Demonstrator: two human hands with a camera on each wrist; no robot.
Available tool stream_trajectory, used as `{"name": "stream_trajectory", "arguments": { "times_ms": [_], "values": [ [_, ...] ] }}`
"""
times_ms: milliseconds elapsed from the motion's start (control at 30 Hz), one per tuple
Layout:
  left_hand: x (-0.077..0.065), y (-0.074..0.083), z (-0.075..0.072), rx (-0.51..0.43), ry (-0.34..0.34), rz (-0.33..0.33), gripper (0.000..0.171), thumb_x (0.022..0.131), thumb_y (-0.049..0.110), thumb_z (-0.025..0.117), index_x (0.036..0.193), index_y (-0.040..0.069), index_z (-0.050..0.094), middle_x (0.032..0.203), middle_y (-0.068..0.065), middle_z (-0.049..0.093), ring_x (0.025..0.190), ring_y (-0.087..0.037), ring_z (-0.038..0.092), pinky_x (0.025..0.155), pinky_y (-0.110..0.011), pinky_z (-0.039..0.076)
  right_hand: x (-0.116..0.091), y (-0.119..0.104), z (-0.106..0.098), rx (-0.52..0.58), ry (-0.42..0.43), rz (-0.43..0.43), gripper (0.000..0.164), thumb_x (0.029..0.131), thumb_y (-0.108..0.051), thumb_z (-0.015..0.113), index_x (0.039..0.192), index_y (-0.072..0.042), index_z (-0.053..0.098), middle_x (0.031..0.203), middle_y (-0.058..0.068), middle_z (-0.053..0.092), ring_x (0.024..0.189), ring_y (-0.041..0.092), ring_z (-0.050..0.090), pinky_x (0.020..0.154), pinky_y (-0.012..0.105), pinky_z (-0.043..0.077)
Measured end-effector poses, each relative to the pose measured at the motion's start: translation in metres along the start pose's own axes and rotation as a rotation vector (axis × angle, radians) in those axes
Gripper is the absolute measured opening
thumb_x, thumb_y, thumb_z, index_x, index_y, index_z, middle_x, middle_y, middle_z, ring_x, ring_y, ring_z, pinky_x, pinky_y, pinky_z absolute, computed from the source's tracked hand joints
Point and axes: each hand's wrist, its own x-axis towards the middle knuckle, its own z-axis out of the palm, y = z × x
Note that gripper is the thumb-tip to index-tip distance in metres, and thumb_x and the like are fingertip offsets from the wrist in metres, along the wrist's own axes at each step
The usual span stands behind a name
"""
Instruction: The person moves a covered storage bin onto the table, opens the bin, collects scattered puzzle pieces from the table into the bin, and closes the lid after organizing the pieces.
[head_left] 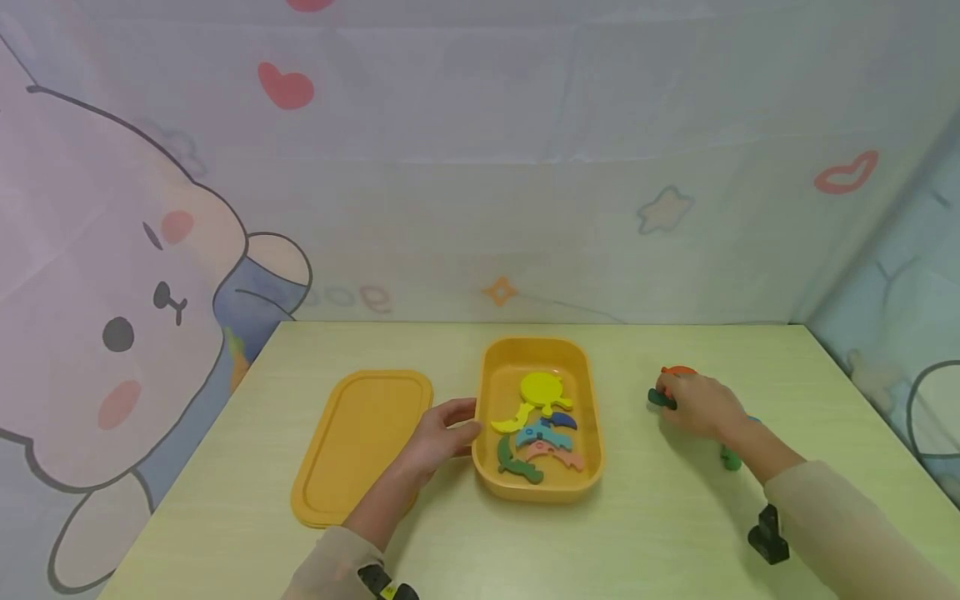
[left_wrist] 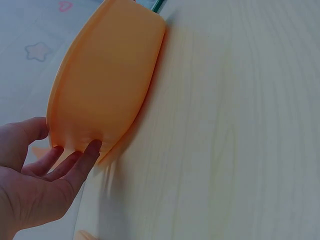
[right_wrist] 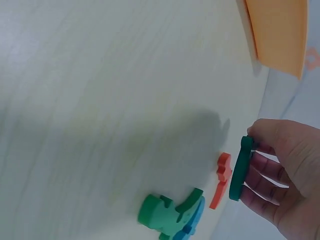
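In the head view, my right hand pinches a dark green toy piece between thumb and fingers, raised off the table right of a yellow-orange box. Below it in the right wrist view lie a red piece, a green piece and a blue piece. My left hand touches the box's left wall with relaxed fingers, thumb near the rim. Inside the box are several flat animal-like pieces, among them a yellow round one, a pink one and a green one.
A flat yellow-orange lid lies on the table left of the box, partly under my left forearm. The pale wooden table ends at a patterned curtain behind it, with another curtain side at the right.
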Motion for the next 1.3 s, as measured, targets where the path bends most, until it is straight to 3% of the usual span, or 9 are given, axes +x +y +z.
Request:
{"name": "stream_trajectory", "arguments": {
  "times_ms": [133, 667, 1300],
  "values": [
    [0.0, 0.001, 0.0, -0.003, 0.0, -0.002, 0.046, 0.091, 0.012, 0.055, 0.134, 0.002, 0.044, 0.134, -0.019, 0.046, 0.112, -0.029, 0.055, 0.081, -0.035, 0.054, 0.002, -0.005, -0.008, -0.014, 0.035, -0.031, 0.019, 0.076, -0.01, 0.067, 0.093, -0.004, 0.061, 0.08, 0.004, 0.056, 0.058, 0.011, 0.045, 0.047, 0.024, 0.039],
    [0.0, 0.0, 0.0, 0.008, 0.009, -0.011, 0.045, 0.091, 0.012, 0.055, 0.133, 0.003, 0.045, 0.133, -0.018, 0.048, 0.112, -0.028, 0.055, 0.082, -0.035, 0.054, 0.019, -0.025, -0.031, -0.041, 0.002, -0.073, 0.019, 0.08, -0.011, 0.065, 0.098, -0.005, 0.061, 0.076, 0.001, 0.052, 0.057, 0.011, 0.046, 0.046, 0.024, 0.039],
    [0.0, 0.0, 0.001, 0.003, 0.005, -0.005, 0.045, 0.09, 0.012, 0.055, 0.133, 0.003, 0.045, 0.132, -0.018, 0.048, 0.111, -0.028, 0.055, 0.081, -0.035, 0.054, 0.044, -0.063, -0.035, -0.109, -0.037, -0.162, 0.017, 0.081, -0.014, 0.065, 0.096, -0.009, 0.061, 0.077, 0.0, 0.052, 0.059, 0.012, 0.045, 0.05, 0.024, 0.041]
  ]
}}
